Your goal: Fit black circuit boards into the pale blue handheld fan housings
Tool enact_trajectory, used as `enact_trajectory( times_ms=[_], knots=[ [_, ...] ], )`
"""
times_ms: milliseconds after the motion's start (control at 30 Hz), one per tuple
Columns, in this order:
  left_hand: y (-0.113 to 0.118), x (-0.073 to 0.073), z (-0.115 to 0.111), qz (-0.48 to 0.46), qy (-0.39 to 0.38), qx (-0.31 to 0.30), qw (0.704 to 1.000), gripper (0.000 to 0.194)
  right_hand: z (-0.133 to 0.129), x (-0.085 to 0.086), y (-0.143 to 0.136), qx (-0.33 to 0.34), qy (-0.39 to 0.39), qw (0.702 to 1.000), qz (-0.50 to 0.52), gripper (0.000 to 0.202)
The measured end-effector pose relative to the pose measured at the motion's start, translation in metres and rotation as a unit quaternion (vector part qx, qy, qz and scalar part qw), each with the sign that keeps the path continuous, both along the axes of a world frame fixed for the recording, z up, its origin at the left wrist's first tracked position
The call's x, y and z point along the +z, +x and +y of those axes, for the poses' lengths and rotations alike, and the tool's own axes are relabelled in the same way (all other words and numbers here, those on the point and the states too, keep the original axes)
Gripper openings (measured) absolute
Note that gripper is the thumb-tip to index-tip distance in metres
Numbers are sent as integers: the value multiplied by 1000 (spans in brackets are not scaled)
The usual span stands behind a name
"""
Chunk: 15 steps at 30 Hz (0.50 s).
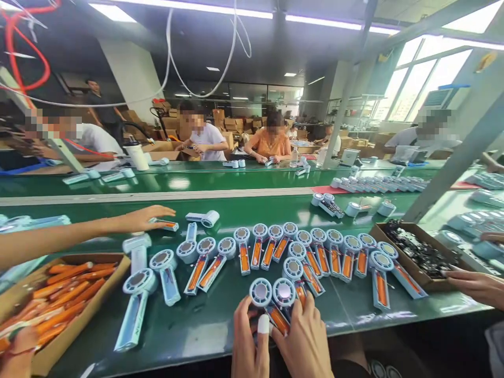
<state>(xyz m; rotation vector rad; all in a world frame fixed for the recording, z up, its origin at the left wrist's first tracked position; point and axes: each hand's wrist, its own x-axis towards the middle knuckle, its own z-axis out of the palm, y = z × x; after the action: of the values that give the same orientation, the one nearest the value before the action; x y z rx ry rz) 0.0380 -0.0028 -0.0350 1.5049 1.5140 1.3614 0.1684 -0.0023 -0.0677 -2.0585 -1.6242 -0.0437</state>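
My left hand [250, 341], with a white cover on the thumb tip, closes around a light blue handheld fan body [260, 292] at the table's near edge. My right hand [303, 338] grips the handle part of a second fan body [284, 292] right beside it; its fingers hide most of that handle. An orange battery [277, 320] shows in an open handle between the hands. Just behind stand rows of similar fan bodies [293, 268], round heads away from me, many with orange batteries and thin wires in their handles.
At left is a cardboard box [118, 270] of orange batteries, with a co-worker's hand in it and another arm [118, 223] reaching across. A box of small black parts [425, 252] stands at right, near another person's hand [472, 283]. Beyond the green table [205, 336], several people work.
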Motion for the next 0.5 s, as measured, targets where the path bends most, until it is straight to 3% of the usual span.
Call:
enact_trajectory(
  times_ms=[100,200,300,500],
  knots=[
    [9,-5,4,36,-32,-44,998,57,3,12,-2,70,30,997,21,57],
    [5,0,21,42,-74,-101,991,60,-12,13,11,176,53,983,23,90],
    [0,7,38,35,-63,-88,993,57,-26,15,25,252,52,966,-5,118],
    [6,12,43,-19,-60,-39,997,52,-12,24,24,290,130,946,-61,105]
  ],
)
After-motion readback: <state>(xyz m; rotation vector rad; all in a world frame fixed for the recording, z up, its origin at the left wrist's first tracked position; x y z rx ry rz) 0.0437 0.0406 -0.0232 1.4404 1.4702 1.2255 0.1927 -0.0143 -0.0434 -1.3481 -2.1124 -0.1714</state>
